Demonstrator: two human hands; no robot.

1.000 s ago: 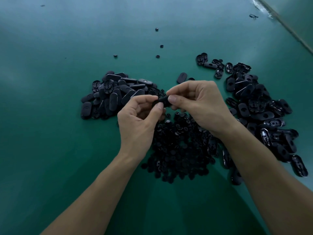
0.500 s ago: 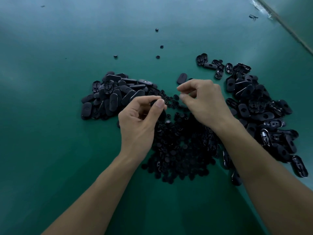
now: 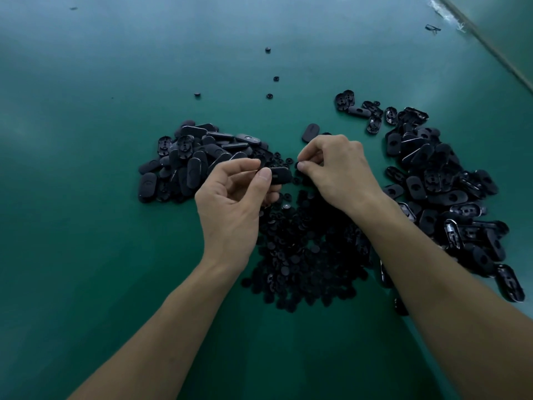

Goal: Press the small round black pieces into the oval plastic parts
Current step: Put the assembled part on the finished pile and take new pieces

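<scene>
Over the green bench (image 3: 101, 226), the hands have drawn apart since a second ago. The left grip (image 3: 230, 209) holds an oval part (image 3: 281, 174). The right grip (image 3: 340, 171) now pinches a small round piece (image 3: 297, 165) just beside it, seemingly ready for pressing in.

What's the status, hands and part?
Left hand pinches oval part. Right hand pinches round piece, not yet seated. Gap between them clear.

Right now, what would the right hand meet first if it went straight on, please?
Probably the oval part in the left hand, just beyond the round piece the right hand pinches; depth is unclear.
</scene>
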